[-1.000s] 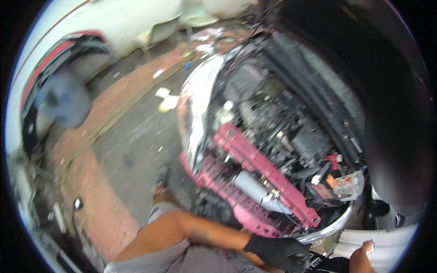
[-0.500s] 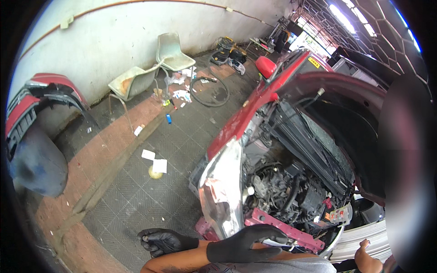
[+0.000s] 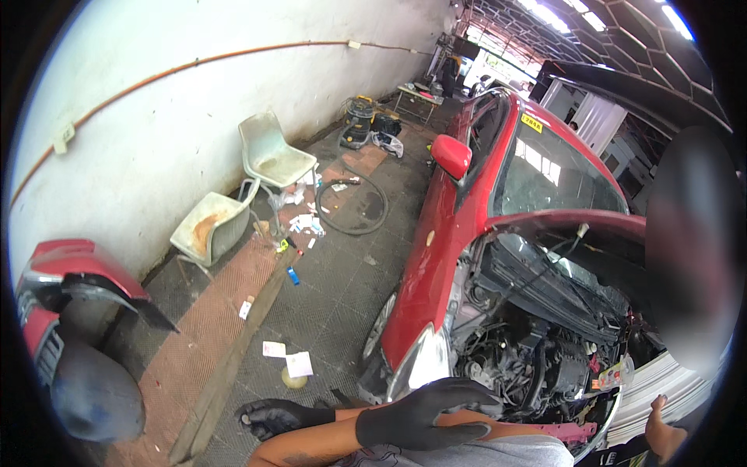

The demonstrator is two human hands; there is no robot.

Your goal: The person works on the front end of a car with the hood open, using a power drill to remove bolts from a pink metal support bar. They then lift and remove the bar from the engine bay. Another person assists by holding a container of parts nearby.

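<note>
My forearms cross low in front of me, and both hands wear black gloves. My left hand (image 3: 420, 416) lies across my right forearm, its thumb and fingers apart, with no tool in it. To the left, my right hand (image 3: 284, 418) pokes out past my left forearm. Its fingers curl in loosely, nothing visible in them, and a bare fingertip shows through the glove. Just beyond my hands stands a red car (image 3: 432, 257) with its hood (image 3: 615, 222) raised. The engine (image 3: 556, 366) is exposed, and my left hand hides part of the front end.
A removed red bumper (image 3: 85, 261) leans by a dark rounded drum (image 3: 97, 397) at left. Two worn chairs (image 3: 276, 159) stand along the wall near a coiled black hose (image 3: 385, 206). Papers (image 3: 299, 364) litter the floor. Another person's arm (image 3: 661, 432) shows at lower right.
My view has tilted up and shifted, so more of the car's windshield and roof shows. My arms stay crossed, and both hands hold nearly the same pose.
</note>
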